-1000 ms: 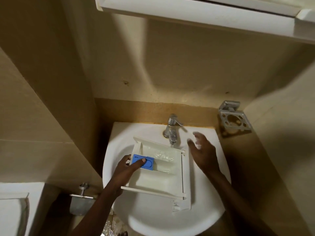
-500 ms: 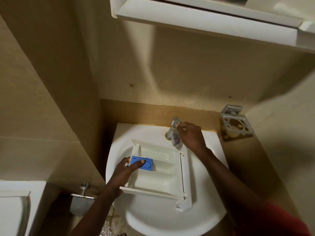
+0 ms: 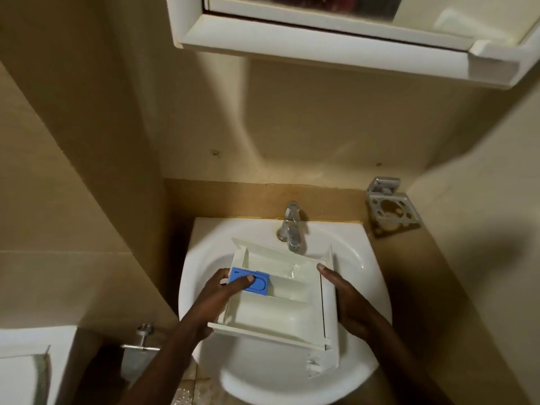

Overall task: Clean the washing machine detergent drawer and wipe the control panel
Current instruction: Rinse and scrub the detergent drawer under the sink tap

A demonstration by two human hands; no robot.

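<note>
Head view, the only view.

Landmark: tap, at the back of the white sink.

Detergent drawer: held over the basin directly in front of the tap, open side up and roughly level. Its far wall sits just under the spout. Judgement: this placing puts the rear compartment in line with the outlet, so any flow lands inside and drains into the basin.

Blue insert: seated in the compartment in front of the tap and to its left.

Left hand: in front of the tap, to its left. The thumb lies flat on the blue insert and the fingers curl round the drawer's outer wall. Judgement: the thumb probably keeps the insert from lifting or floating out during rinsing.

Right hand: in front of the tap, to its right. The thumb hooks over the drawer's top edge beside the front panel, and the palm is against that panel. The fingers are hidden below, but the hand clearly grips. Judgement: two opposed holds give control of tilt, for swilling and tipping out.

A glint shows in the compartment nearest the spout. It may be water; I cannot tell whether the tap is running.

Stage, as judged: rinsing the drawer. The control panel is not in view.

Risk: wet plastic could slip, and too steep a tilt could drop the insert.
</note>
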